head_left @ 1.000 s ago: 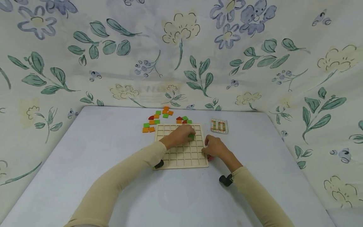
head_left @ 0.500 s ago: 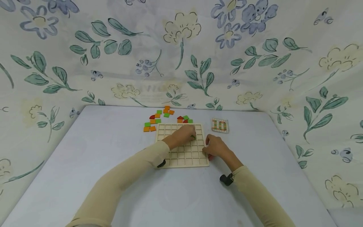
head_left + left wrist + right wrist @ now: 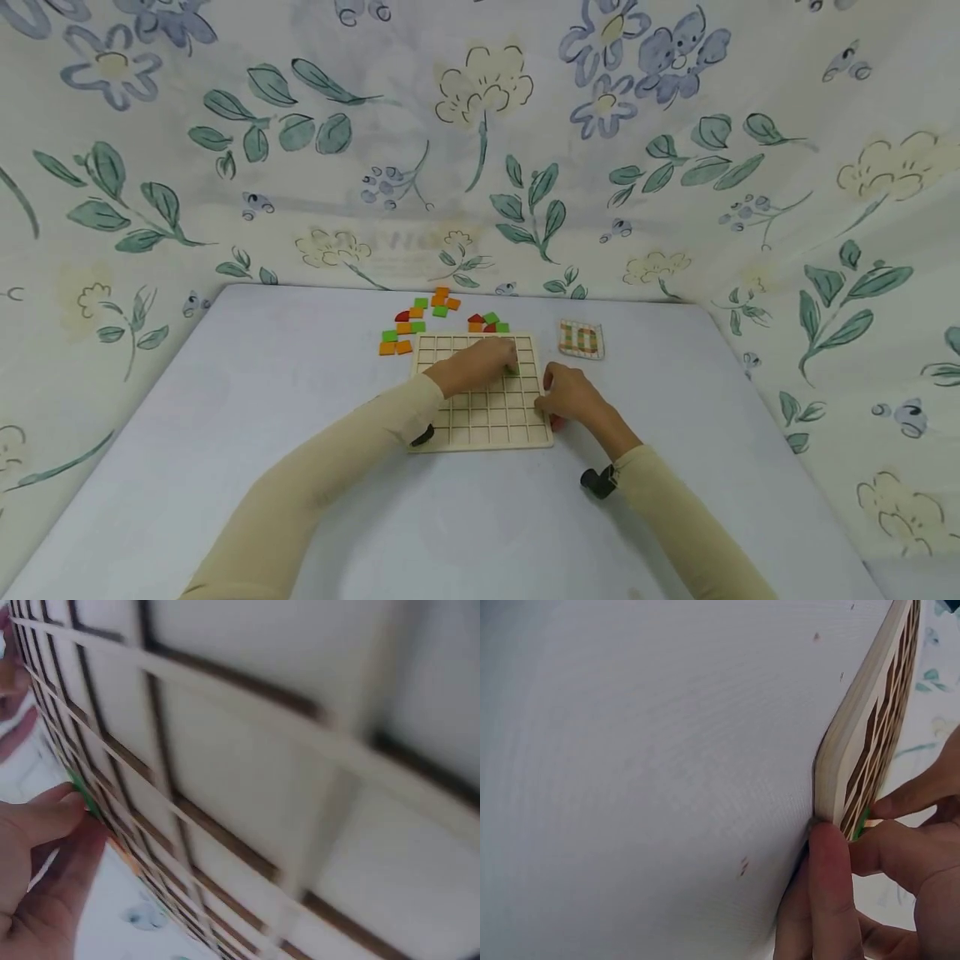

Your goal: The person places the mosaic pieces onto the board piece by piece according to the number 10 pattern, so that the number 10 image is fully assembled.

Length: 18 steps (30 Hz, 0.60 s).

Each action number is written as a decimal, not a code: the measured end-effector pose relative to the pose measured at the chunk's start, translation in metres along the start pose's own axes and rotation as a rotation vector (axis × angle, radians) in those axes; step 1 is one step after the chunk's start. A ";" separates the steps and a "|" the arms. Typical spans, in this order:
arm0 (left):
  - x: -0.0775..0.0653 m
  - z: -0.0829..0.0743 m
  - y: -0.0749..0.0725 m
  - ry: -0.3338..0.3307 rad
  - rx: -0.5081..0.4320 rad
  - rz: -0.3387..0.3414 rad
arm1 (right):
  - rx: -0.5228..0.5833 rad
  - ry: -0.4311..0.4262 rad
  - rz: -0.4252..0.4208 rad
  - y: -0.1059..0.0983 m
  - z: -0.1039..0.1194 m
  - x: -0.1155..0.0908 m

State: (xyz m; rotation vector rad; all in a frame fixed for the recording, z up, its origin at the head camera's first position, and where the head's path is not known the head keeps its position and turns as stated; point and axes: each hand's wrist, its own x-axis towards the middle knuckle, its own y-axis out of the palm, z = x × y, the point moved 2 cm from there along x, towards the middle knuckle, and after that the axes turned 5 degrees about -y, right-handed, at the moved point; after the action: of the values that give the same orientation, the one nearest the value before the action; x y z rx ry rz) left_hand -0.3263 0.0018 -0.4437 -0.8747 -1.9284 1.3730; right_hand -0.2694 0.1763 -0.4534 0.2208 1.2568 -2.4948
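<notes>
A pale wooden grid board with square cells lies flat on the table. Over its upper right part, my left hand pinches a small green tile between thumb and fingers, right at the cells. The left wrist view shows that green tile at the fingertips, close to the grid. At the board's right edge, my right hand grips the rim with curled fingers. In the right wrist view one fingertip presses against the side of the board.
Several loose green, orange and red pieces, such as an orange tile, lie behind the board and at its back left. A red triangle is among those right behind it. A checked pattern card lies at the back right. Floral cloth surrounds the table.
The left fingers have shifted slightly around the green tile over the same area of the board. The right hand has stayed at the board's edge.
</notes>
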 end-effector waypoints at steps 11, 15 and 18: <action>-0.033 0.064 -0.038 -0.267 -0.052 -0.067 | -0.024 -0.015 -0.018 0.000 0.001 -0.001; -0.053 0.092 -0.048 -0.430 -0.037 -0.050 | -0.031 -0.017 -0.012 0.001 0.000 -0.001; -0.068 0.107 -0.051 -0.525 -0.050 -0.044 | -0.040 -0.018 -0.013 0.003 0.000 -0.001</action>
State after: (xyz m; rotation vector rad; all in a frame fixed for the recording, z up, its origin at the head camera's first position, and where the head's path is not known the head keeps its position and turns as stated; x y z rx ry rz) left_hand -0.3787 -0.1239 -0.4315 -0.5174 -2.3587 1.6516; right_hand -0.2677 0.1751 -0.4552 0.1804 1.3041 -2.4745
